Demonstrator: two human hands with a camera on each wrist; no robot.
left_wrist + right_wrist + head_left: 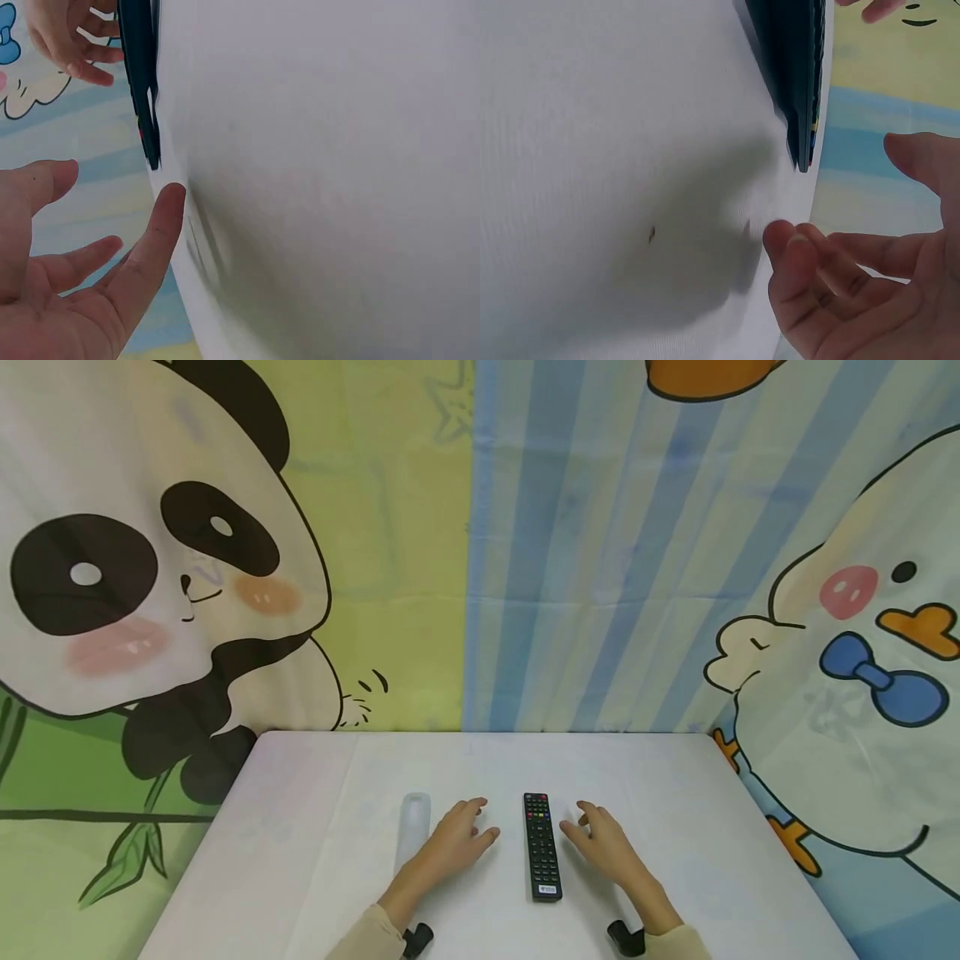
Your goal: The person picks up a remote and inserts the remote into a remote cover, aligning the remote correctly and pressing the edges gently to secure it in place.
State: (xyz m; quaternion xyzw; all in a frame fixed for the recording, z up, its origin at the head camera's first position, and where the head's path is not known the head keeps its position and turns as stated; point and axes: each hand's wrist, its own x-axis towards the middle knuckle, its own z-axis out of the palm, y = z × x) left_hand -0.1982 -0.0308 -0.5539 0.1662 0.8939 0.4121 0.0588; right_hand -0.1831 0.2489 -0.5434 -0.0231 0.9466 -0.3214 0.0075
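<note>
A black remote control with several rows of buttons lies face up on the white table, between the two hands. Left of it, my left hand hovers with fingers loosely spread and nothing in them. Beside that hand is a long, translucent pale sleeve-like case, its lower end hidden behind the wrist. My right hand hovers just right of the remote, fingers relaxed and slightly bent, holding nothing. In the right wrist view its fingers hang over their shadow, apart from the remote.
Behind the table hangs a printed cloth with a panda and a white duck-like figure. Black wrist mounts show at both sleeves. The table's far edge meets the cloth.
</note>
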